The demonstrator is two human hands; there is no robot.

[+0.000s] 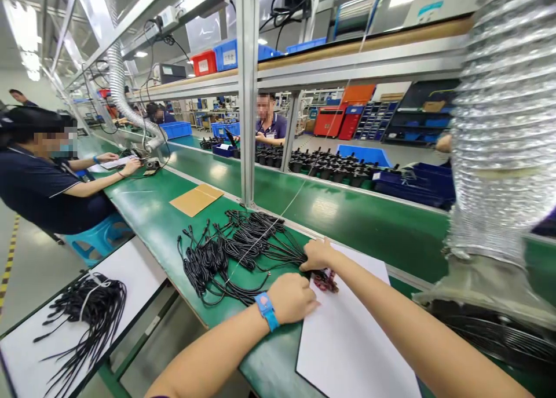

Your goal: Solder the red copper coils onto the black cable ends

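Several bundles of black cables (217,256) lie on the green bench, their ends running right toward my hands. My right hand (317,254) is closed around a bunch of these cables near the top of a white sheet (347,328). Reddish wire ends (325,282) stick out just below it. My left hand (293,298), with a blue wrist strap (266,310), rests at the sheet's left edge. Its fingers are curled, and what they hold, if anything, is hidden.
A brown cardboard piece (197,199) lies farther back on the bench. Tied cables (89,305) rest on a white side table at left. A metal post (247,97) and silver duct (504,126) stand close. A co-worker (39,178) sits at left.
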